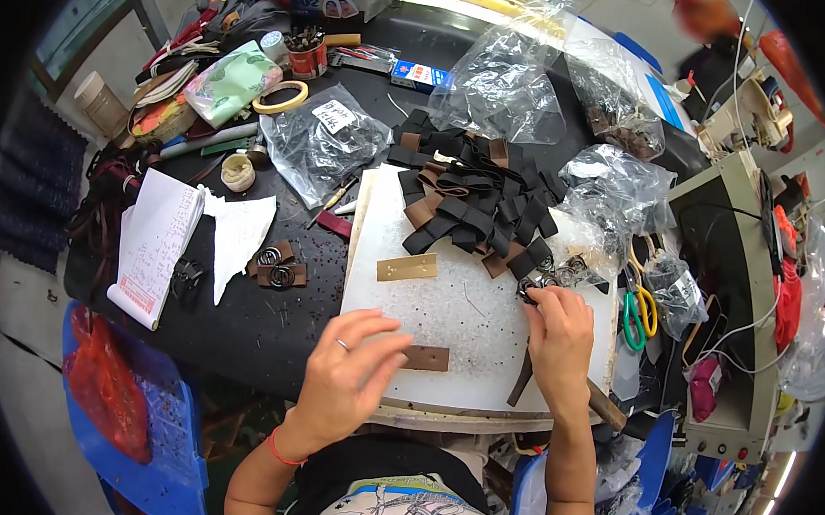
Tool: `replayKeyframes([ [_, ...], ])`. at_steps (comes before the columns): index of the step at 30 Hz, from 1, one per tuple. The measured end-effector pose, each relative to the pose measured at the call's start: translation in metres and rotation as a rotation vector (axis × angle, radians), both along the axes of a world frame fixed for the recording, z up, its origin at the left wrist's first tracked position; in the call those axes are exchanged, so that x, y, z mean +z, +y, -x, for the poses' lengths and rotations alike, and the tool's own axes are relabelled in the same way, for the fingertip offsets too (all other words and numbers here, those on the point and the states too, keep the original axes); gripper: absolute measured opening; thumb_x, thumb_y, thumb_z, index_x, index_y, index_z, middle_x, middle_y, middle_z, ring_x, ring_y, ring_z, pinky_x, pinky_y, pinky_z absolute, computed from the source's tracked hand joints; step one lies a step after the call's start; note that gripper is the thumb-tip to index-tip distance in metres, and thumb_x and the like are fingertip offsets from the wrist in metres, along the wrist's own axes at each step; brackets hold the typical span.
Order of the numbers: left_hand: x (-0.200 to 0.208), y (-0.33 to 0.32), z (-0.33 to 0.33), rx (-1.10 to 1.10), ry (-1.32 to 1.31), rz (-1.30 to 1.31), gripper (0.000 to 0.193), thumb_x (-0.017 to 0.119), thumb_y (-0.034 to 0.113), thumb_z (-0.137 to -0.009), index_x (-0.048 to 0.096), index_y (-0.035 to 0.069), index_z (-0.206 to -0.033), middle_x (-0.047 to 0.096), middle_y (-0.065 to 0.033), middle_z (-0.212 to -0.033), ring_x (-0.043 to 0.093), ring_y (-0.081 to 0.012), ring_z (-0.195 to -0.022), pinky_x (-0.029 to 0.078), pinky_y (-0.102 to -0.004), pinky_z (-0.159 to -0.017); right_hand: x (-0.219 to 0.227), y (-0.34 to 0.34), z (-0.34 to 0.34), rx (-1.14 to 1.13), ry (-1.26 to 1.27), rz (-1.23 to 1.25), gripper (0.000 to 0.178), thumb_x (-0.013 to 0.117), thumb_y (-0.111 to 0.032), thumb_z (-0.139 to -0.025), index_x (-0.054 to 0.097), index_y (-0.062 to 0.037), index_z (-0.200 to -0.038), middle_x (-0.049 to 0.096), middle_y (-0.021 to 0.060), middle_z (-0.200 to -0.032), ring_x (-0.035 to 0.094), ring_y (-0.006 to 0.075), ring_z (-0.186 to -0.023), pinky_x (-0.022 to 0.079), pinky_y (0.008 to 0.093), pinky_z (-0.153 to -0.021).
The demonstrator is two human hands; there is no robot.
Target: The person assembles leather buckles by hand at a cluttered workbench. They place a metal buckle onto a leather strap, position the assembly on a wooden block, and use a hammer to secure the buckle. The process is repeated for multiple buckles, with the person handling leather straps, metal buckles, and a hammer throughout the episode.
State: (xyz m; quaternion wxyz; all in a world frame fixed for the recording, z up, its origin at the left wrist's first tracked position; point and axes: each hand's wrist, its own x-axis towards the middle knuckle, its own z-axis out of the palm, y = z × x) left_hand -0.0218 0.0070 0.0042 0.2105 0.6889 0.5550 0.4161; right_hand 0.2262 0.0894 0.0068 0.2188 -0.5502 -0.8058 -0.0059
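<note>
My right hand [561, 342] reaches to the right side of the white board [480, 389], its thumb and fingertips closed on a small dark ring [525, 290]. More dark metal rings [570, 269] lie just beyond those fingers. My left hand [347, 374] hovers with fingers apart over the board's left front, holding nothing I can see. Beside its fingertips a brown strip with small holes [428, 359] lies flat, partly hidden by the hand. Farther up the board is a tan punched plate [407, 267]. A heap of folded black and brown straps [489, 192] covers the back of the board.
Green-handled scissors [632, 320] and a wooden handle [607, 406] lie at right. On the left are a notepad [155, 246], torn white paper [238, 236] and brown pieces with rings [279, 266]. Clear plastic bags [503, 87] stand behind. Blue chairs [139, 411] flank the table.
</note>
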Motion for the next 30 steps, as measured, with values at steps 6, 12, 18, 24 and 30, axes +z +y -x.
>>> replayKeyframes([
  [6, -0.016, -0.008, -0.002, -0.102, 0.276, -0.076, 0.023, 0.072, 0.008, -0.076, 0.070, 0.008, -0.099, 0.063, -0.0065, -0.115, 0.053, -0.0308, -0.116, 0.043, -0.0418, -0.092, -0.003, 0.001, -0.002, 0.071, 0.029, 0.053, 0.024, 0.069, -0.003, -0.077, 0.061, -0.0035, -0.100, 0.063, 0.0122, -0.101, 0.058, 0.0308, -0.092, 0.044, 0.0411, -0.082],
  [12, -0.014, -0.012, 0.007, -0.126, 0.157, -0.016, 0.024, 0.072, 0.008, -0.078, 0.070, 0.008, -0.102, 0.062, -0.0070, -0.118, 0.053, -0.0312, -0.117, 0.044, -0.0411, -0.093, -0.005, -0.002, 0.005, 0.082, 0.023, 0.038, 0.032, 0.068, -0.001, -0.077, 0.058, -0.0015, -0.107, 0.061, 0.0170, -0.108, 0.058, 0.0356, -0.096, 0.046, 0.0426, -0.085],
  [18, -0.022, 0.033, 0.052, 0.170, 0.106, -0.043, 0.019, 0.063, 0.001, -0.083, 0.067, 0.002, -0.101, 0.066, -0.0141, -0.104, 0.063, -0.0319, -0.096, 0.049, -0.0386, -0.082, -0.002, -0.004, 0.003, 0.024, 0.113, 0.160, 0.038, 0.069, -0.002, -0.080, 0.058, -0.0012, -0.116, 0.057, 0.0181, -0.116, 0.059, 0.0345, -0.097, 0.047, 0.0400, -0.085],
  [24, -0.048, 0.140, 0.092, 0.378, 0.236, 0.164, 0.016, 0.059, 0.008, -0.085, 0.065, 0.000, -0.097, 0.067, -0.0190, -0.088, 0.066, -0.0357, -0.077, 0.050, -0.0424, -0.072, 0.011, -0.012, 0.011, 0.129, 0.101, -0.021, 0.036, 0.071, -0.004, -0.079, 0.060, -0.0015, -0.113, 0.058, 0.0167, -0.113, 0.057, 0.0334, -0.100, 0.045, 0.0409, -0.087],
  [30, -0.055, 0.152, 0.089, 0.276, 0.376, 0.256, 0.016, 0.058, 0.006, -0.083, 0.065, -0.001, -0.097, 0.064, -0.0216, -0.093, 0.061, -0.0384, -0.094, 0.048, -0.0453, -0.082, 0.016, -0.032, -0.022, 0.008, 0.162, -0.020, 0.033, 0.071, -0.003, -0.078, 0.062, -0.0009, -0.110, 0.060, 0.0163, -0.110, 0.058, 0.0330, -0.099, 0.046, 0.0404, -0.086],
])
